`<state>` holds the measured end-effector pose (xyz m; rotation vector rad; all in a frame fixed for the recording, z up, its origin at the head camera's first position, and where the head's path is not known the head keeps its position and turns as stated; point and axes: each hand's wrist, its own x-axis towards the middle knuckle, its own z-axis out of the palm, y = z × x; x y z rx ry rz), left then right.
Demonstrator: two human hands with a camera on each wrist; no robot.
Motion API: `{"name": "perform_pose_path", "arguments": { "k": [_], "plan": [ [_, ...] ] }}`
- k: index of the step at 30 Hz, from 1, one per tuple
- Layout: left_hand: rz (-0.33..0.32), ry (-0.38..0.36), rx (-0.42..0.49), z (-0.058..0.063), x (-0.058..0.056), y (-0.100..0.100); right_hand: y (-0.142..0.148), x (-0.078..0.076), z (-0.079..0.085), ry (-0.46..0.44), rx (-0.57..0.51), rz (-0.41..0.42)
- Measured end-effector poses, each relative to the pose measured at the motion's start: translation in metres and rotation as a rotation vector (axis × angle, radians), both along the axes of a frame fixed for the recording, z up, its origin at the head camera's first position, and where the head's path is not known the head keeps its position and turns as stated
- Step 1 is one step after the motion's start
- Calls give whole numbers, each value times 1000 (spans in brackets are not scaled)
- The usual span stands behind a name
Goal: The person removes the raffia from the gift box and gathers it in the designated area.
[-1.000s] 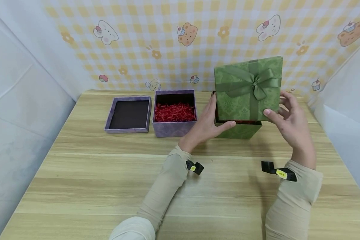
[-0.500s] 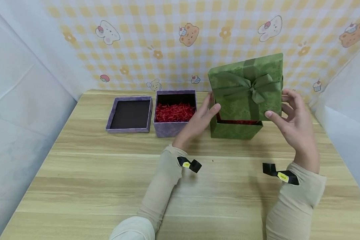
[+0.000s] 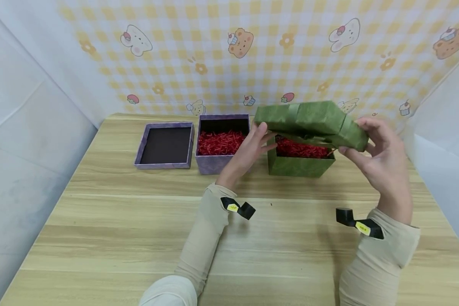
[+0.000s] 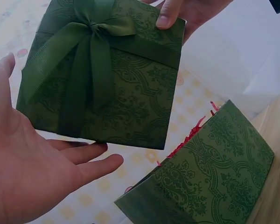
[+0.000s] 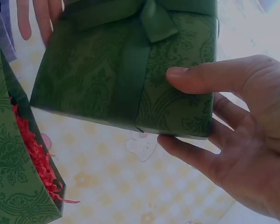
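My right hand [image 3: 386,161] pinches a green patterned box lid [image 3: 307,117] at its right corner, with the thumb on the ribboned face. The lid hangs tilted above the green gift box [image 3: 298,167], its satin bow [image 4: 92,28] facing down toward the wrist cameras. At the lid's left end is my left hand [image 3: 242,157], its fingers stretched out along the lid's edge and its thumb spread apart from them. Red shredded paper [image 3: 302,148] fills the green box, which stands uncovered on the table.
Left of the green box stands an uncovered purple box [image 3: 218,165] with red shredded paper inside. Its purple lid [image 3: 162,166] lies upturned beside it, dark inside showing. A yellow checked cloth [image 3: 199,42] hangs behind the wooden table [image 3: 137,238].
The green lid has tipped over, from its bow facing the head camera to its bow facing down. More of the red paper now shows. My left hand has shifted slightly left.
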<state>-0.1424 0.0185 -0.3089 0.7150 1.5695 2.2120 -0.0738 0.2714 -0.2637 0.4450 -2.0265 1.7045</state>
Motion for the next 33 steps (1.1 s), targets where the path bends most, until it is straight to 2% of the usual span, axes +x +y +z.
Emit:
{"name": "perform_pose_path", "arguments": {
  "k": [5, 12, 19, 26, 33],
  "plan": [
    [16, -38, 17, 2, 0, -1, 0, 4, 1, 20, 66, -16],
    [-16, -26, 104, 1, -4, -2, 1, 7, 5, 66, -36, 74],
    [-19, -7, 86, -1, -5, -1, 1, 7, 7, 55, -70, 91],
    [-8, 14, 85, -3, -5, -1, 0, 4, 8, 59, -31, 69],
    [-52, -26, 96, -4, -5, -2, 0, 4, 6, 60, -20, 61]
  ]
}}
